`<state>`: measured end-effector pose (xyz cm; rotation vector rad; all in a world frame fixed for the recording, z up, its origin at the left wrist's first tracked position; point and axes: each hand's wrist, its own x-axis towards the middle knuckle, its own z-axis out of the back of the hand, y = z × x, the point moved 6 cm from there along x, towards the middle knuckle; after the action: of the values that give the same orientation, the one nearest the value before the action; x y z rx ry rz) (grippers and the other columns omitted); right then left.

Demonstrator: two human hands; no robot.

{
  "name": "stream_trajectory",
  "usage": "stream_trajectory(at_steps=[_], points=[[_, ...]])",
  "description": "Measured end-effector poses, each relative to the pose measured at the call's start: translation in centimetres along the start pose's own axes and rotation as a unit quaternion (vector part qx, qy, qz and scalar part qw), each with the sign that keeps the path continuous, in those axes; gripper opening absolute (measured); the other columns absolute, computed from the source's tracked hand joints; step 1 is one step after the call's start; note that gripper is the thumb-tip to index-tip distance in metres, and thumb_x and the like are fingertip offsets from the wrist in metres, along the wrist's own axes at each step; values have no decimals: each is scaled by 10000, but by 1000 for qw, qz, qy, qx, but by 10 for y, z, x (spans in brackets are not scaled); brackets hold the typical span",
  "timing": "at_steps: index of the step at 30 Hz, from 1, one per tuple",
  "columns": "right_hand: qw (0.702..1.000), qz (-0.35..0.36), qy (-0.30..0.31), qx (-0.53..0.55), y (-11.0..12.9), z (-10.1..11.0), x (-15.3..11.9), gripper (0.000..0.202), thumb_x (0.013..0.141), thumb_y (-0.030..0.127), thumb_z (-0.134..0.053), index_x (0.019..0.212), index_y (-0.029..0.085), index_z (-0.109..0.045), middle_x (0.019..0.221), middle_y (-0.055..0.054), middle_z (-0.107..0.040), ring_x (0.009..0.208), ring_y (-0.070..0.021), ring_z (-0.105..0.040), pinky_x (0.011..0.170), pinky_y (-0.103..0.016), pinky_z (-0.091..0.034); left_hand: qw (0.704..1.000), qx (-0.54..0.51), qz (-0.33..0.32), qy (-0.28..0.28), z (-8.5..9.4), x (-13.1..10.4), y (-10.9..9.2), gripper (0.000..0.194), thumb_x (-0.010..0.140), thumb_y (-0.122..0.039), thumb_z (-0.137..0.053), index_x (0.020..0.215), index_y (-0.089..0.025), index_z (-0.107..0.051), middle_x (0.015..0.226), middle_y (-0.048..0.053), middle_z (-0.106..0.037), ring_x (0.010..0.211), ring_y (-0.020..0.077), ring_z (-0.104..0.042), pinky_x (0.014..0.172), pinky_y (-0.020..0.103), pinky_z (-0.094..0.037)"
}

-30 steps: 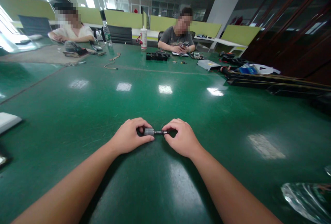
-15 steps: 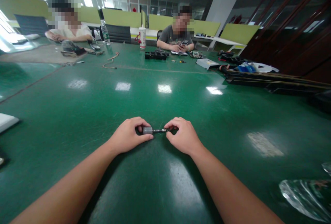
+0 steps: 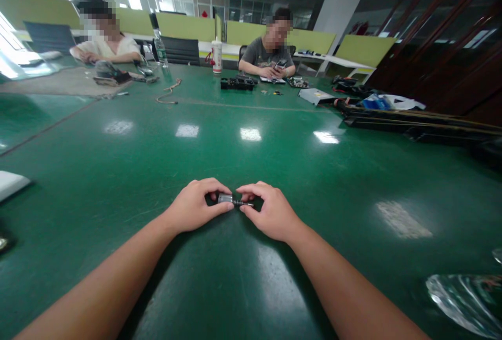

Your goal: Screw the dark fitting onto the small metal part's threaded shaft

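Over the green table [image 3: 196,157], my left hand [image 3: 200,204] grips a small silver cylinder [image 3: 225,198] between thumb and fingers. A thin dark shaft [image 3: 240,203] with a ribbed part points right from the cylinder. My right hand [image 3: 269,209] is at the shaft's far end, its index finger above and its thumb just below. A narrow gap shows between those fingertips, and whether they touch the shaft is hard to tell.
Two people sit across the table. Near them are a clear bottle [image 3: 160,49], a white cup [image 3: 217,57], a black part [image 3: 237,84] and a cord [image 3: 170,91]. Dark long pieces [image 3: 411,119] lie at right, a clear plastic item [image 3: 466,301] at lower right, a white object [image 3: 11,185] at left.
My right hand has moved left, closer to the cylinder, and its fingers have parted somewhat. The ribbed part now sits against the cylinder. My left hand has hardly moved.
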<state>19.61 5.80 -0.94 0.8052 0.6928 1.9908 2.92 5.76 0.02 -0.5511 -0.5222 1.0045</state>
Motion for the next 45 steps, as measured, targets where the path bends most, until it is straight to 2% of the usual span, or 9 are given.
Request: stream_trajectory(at_steps=[5,12,20,45], points=[[1000,-5,8,5,-1,0,0,370,789,87,-662,1132,227,-653,897,-13,-701,852,-175,-614,842,-355,-458,1000,8,19,-5,0,0,3,271,773,-401,-747,978,-226,-722,865,-1,-707,771,165,-628,706,268,-460],[998,29,33,-44,5,-2,1,189,774,128,-708,937,223,-717,880,-9,-720,841,-183,-597,797,-345,-428,999,30,15,5,-1,1,5,287,739,-377,-780,974,-226,-716,869,-6,-705,773,162,-629,706,263,-446],[996,40,48,-61,6,-5,2,166,827,161,-680,973,227,-722,905,-21,-721,860,-184,-593,813,-355,-405,999,33,11,12,-2,0,4,267,751,-404,-769,937,-220,-713,846,-6,-703,769,164,-629,695,260,-436],[997,29,35,-57,6,-2,1,171,761,108,-670,885,219,-710,813,-9,-690,799,-179,-572,773,-331,-417,999,32,17,11,0,0,0,264,747,-415,-772,926,-225,-723,845,-5,-715,766,166,-634,696,257,-440]])
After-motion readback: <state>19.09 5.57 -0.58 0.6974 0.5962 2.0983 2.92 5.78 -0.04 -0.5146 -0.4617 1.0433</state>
